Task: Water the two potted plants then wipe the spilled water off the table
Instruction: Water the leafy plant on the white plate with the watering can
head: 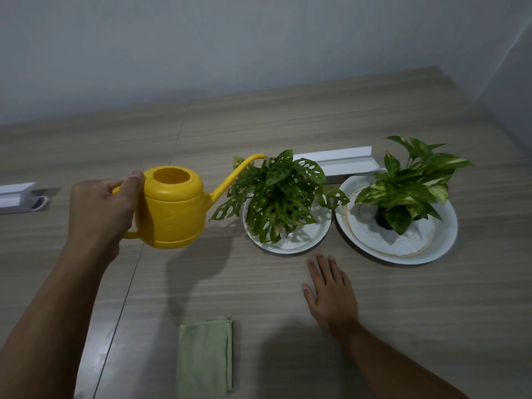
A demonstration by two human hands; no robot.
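Observation:
My left hand (100,211) grips the handle of a yellow watering can (172,208), held above the table with its spout tip over the holed-leaf plant (279,200). That plant stands on a small white plate (299,243). To its right a variegated plant (408,185) sits in a dark pot on a larger white plate (431,243). My right hand (331,292) lies flat on the wooden table (288,125), fingers apart, just below the small plate. A folded green cloth (205,358) lies near the front edge.
A white angled strip (342,162) lies behind the two plates. Another white strip (14,197) and a small grey loop (40,201) are at the far left. A grey wall rises behind the table, with a corner at the right.

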